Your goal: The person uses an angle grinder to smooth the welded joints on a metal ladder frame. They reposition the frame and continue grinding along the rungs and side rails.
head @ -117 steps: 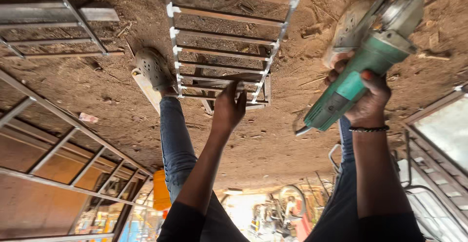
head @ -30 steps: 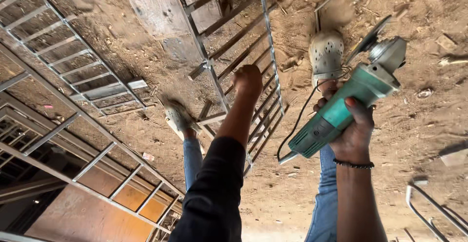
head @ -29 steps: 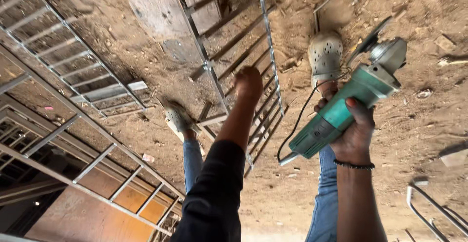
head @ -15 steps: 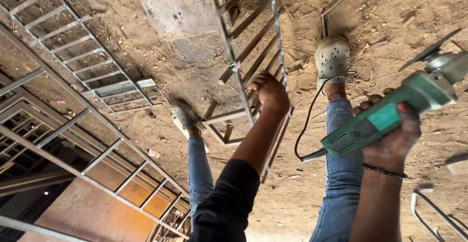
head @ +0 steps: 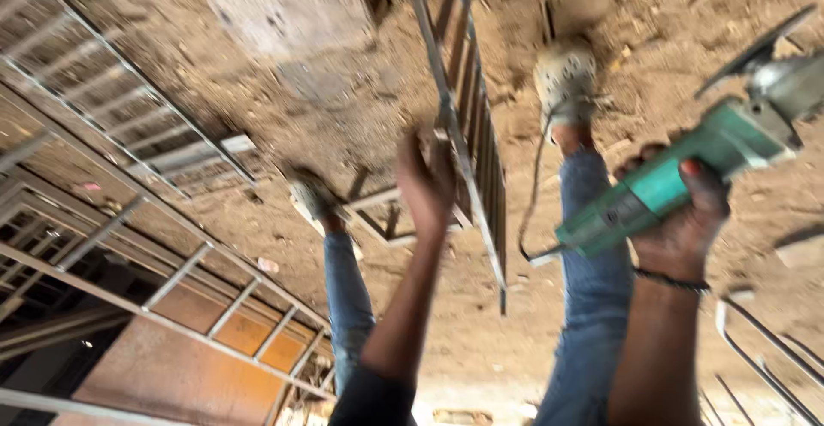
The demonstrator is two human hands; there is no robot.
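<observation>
My left hand [head: 427,177] is closed around the side rail of a long metal grille frame [head: 468,108], which stands tilted over the dirt ground. My right hand [head: 682,220] grips the body of a green angle grinder [head: 661,186]. The grinder's grey head and disc [head: 764,57] point to the upper right, away from the frame. Its black cord [head: 532,194] hangs down between my legs. My two shoes [head: 565,78] [head: 311,194] stand on either side of the frame's lower end. The picture is blurred by motion.
More welded metal grilles [head: 112,108] lie on the dirt at the left. Larger frames with orange panels [head: 215,314] lean below them. Bent metal rods [head: 755,340] sit at the lower right. Loose rubble is scattered over the ground [head: 283,91].
My left hand has swung the grille frame to the right and more on edge. The grinder in my right hand has moved right and farther from the frame. The view has shifted too.
</observation>
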